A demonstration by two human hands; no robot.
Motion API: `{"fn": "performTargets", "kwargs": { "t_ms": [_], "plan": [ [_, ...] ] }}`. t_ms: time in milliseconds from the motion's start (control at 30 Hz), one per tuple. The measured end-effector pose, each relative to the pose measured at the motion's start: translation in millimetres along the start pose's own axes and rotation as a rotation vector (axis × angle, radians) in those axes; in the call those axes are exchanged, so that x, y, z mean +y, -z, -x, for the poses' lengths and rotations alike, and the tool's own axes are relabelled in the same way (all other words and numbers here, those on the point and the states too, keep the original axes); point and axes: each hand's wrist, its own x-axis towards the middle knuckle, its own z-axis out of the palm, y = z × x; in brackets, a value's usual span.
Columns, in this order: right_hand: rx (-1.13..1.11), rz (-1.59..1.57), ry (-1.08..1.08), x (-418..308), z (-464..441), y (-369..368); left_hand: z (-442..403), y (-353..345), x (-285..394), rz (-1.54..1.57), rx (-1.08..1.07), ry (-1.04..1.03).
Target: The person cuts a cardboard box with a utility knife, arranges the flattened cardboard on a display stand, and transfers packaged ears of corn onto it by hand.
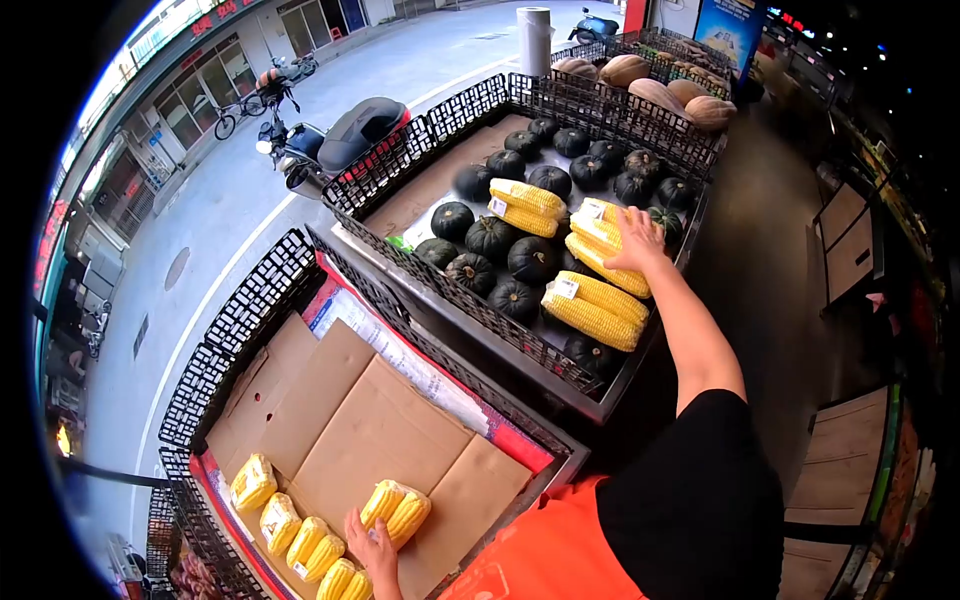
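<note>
My left hand [372, 545] touches the left side of a wrapped pack of yellow corn [397, 512] on the cardboard [370, 420] of the lower bin. Beside it, a row of smaller corn packs [281, 523] runs along the bin's left edge. My right hand [638, 240] reaches over the upper bin, its fingers on the right end of a labelled corn pack [606, 255]. Another corn pack [596, 310] lies just below it, and one more [527, 206] to the upper left. These packs rest on dark green pumpkins [532, 259].
Black crate panels [265, 325] wall both bins. Tan squashes [655, 95] and a plastic bag roll [535, 42] stand beyond the upper bin. A parked scooter [350, 140] is on the street at the upper left. Shelving [845, 450] lines the right.
</note>
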Motion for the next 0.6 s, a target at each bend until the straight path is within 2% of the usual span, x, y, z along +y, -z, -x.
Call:
{"fn": "performTargets", "kwargs": {
  "t_ms": [100,267,400,533,600],
  "plan": [
    [-0.078,-0.04,0.011,14,-10,7,-3,4,10,0.005,0.018,-0.044],
    [-0.238,-0.098,-0.018,22,-40,13,-4,2,21,-0.023,-0.045,-0.005],
    [-0.246,0.054,-0.012,10,-30,27,7,-2,18,0.008,-0.018,0.004],
    [-0.31,-0.068,-0.005,16,-28,30,17,0,7,0.072,0.023,0.025],
    [-0.231,-0.07,-0.026,14,-24,18,21,4,4,0.077,0.041,0.017]
  ]
}}
